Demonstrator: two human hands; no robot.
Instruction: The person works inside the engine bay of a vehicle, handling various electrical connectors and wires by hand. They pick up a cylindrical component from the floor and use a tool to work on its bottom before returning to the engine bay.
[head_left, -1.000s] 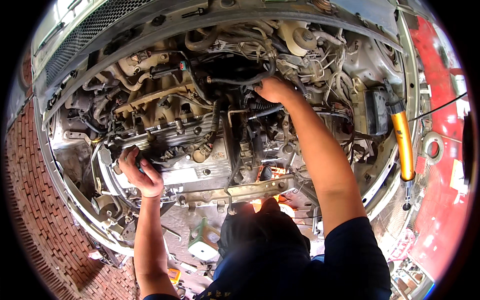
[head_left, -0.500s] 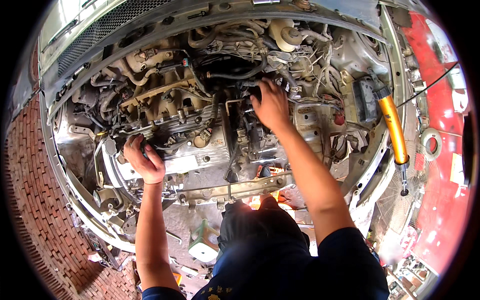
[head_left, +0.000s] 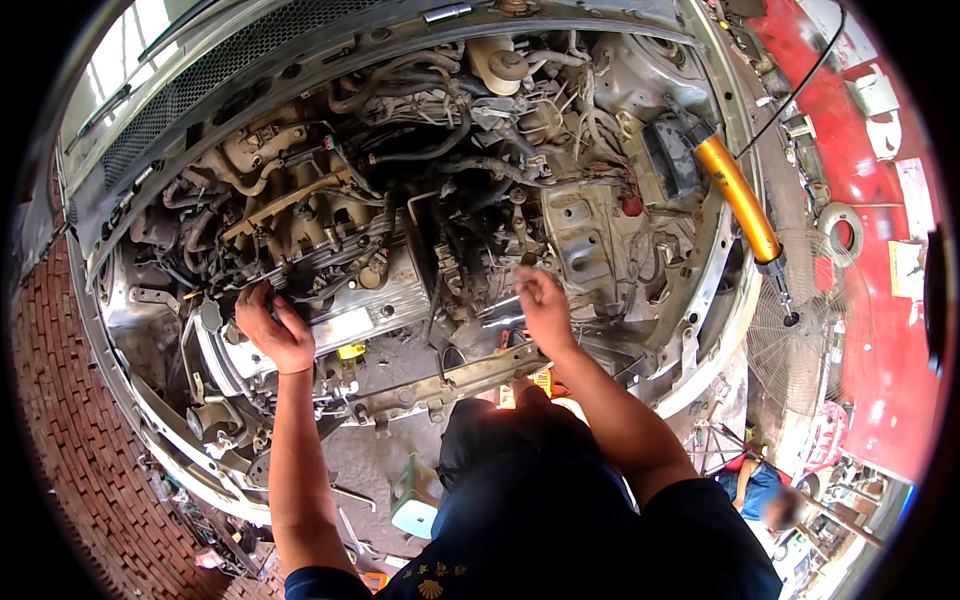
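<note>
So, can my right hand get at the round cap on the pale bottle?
Probably, with a stretch: the right hand is well short of the round cap on the pale bottle, but that arm is bent and nothing visible covers the cap.

Brick paving (head_left: pixel 75 420), reddish, along the left edge. Stool (head_left: pixel 415 512), pale green and white, lower centre. Cylinder (head_left: pixel 738 195), orange with dark ends, slanted, upper right. Cable (head_left: pixel 800 85), black, above it. Round wire grille (head_left: pixel 805 350), right. Red panel (head_left: pixel 885 410), far right, with grey ring (head_left: pixel 828 238) before it. Co-worker (head_left: pixel 765 488), blue top, lower right.
</note>
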